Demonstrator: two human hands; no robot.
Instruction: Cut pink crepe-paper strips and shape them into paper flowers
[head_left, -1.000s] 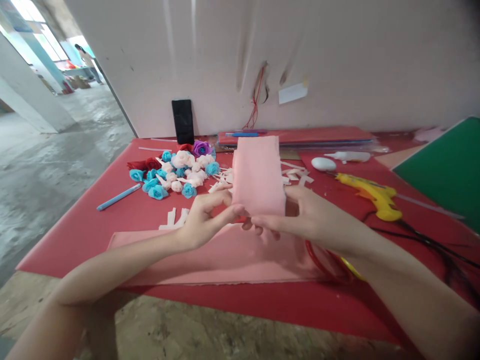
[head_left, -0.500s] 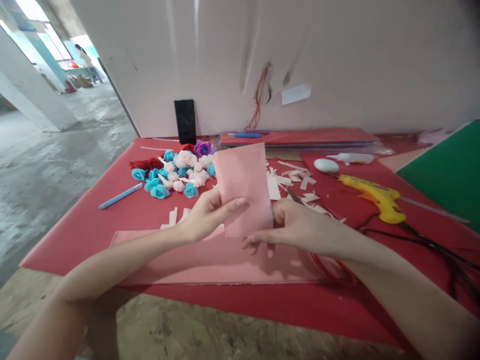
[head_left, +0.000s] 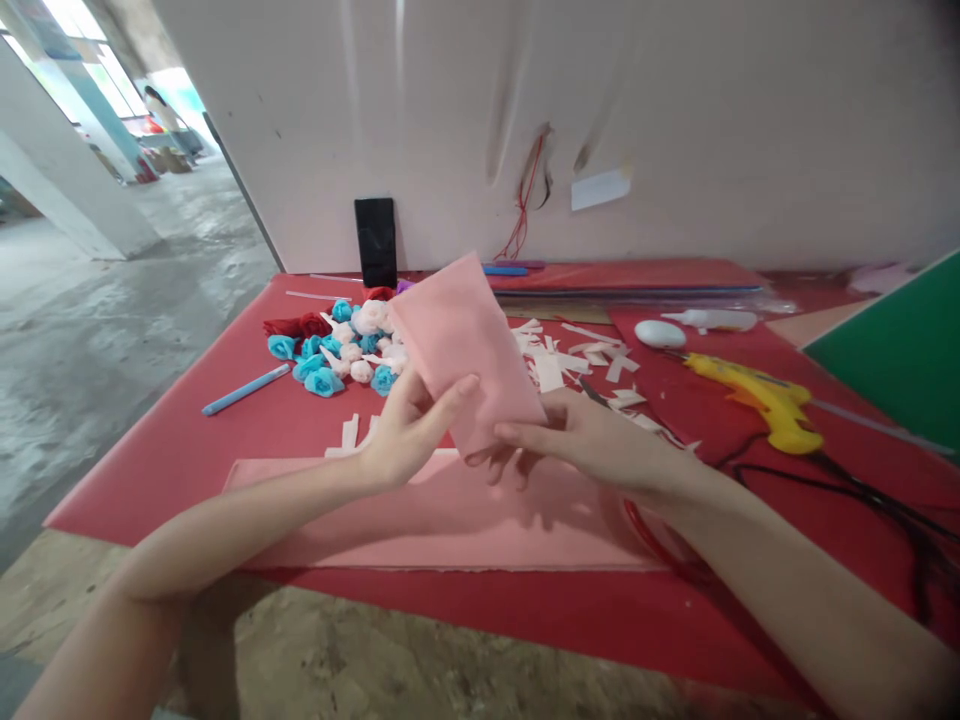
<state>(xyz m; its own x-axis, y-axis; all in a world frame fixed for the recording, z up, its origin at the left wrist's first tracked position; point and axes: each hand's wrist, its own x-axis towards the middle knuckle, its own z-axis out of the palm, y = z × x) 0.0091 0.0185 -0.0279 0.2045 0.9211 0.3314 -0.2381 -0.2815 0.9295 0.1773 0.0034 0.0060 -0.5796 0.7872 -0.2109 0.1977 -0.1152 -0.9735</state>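
Observation:
A folded piece of pink crepe paper [head_left: 461, 345] is held up above the red table [head_left: 172, 450], tilted to the left. My left hand [head_left: 409, 425] grips its lower left edge, thumb on the front. My right hand [head_left: 581, 440] pinches its lower right corner. Under both hands lies a long pink paper sheet [head_left: 450, 520] flat on the table.
A pile of small blue, white, red and purple paper flowers [head_left: 337, 345] sits behind the hands, with white paper scraps [head_left: 570, 360] to its right. A yellow glue gun [head_left: 750, 395] with black cable, a blue pen [head_left: 244, 390], a black phone [head_left: 375, 242] and a green board [head_left: 892, 350] are nearby.
The folded pink paper has swung from upright to leaning left and moved left. My right hand has slid along its bottom edge toward the corner.

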